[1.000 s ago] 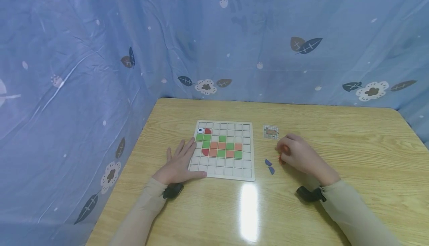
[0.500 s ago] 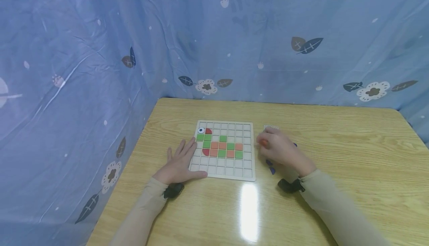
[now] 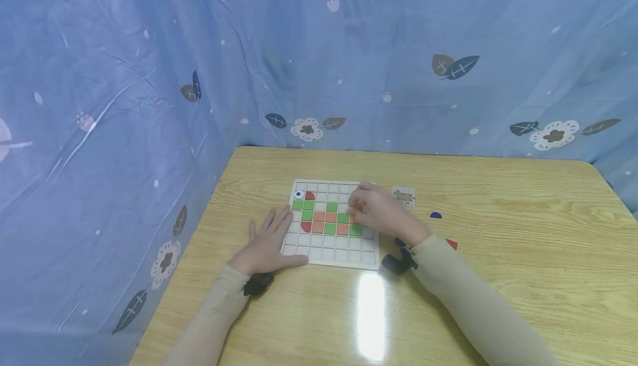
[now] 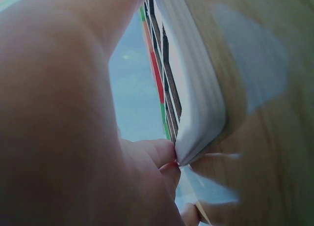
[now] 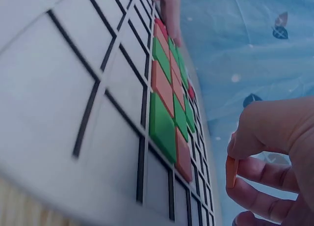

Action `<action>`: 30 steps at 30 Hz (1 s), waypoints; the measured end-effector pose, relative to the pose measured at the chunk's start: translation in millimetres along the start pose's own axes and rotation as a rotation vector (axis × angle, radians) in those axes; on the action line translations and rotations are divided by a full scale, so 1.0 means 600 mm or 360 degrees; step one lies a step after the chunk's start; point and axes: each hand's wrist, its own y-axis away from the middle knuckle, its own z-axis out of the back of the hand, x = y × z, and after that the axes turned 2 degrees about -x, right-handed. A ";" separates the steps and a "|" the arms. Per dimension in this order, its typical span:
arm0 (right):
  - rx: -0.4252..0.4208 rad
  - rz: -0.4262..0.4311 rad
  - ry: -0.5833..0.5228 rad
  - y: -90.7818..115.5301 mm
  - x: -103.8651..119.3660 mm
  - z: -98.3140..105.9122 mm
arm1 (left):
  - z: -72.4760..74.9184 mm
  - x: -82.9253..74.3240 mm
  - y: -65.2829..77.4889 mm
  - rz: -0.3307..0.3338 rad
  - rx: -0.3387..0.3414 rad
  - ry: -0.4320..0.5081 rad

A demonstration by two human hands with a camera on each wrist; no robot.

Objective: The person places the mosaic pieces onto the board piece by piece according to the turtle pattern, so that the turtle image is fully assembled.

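A white grid board (image 3: 324, 255) lies on the table with green, orange and red tiles and one eye tile forming a pattern. My left hand (image 3: 264, 247) rests at the board's left edge, fingers spread and thumb near the lower left corner. In the left wrist view its fingers touch the board's rim (image 4: 203, 108). Above the board's right part, my right hand (image 3: 381, 211) pinches an orange tile (image 5: 231, 172) between thumb and fingers. The right wrist view shows that tile held edge-on, apart from the board. Beneath the right hand, some grid cells are hidden in the head view.
A small pattern card (image 3: 404, 196) lies right of the board. Near the right forearm are a dark blue half-round piece (image 3: 436, 215), a red piece (image 3: 451, 243) and another blue piece (image 3: 400, 242), partly hidden. A blue curtain (image 3: 349, 67) hangs behind the table.
My right hand has moved left from the loose pieces to over the board, carrying the orange tile. Blue and red pieces it covered have come into view. My left hand has stayed put.
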 end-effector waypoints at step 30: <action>0.0178 -0.0082 -0.0091 -0.059 -0.008 -0.047 | 0.003 -0.003 0.000 0.0032 0.0022 -0.0005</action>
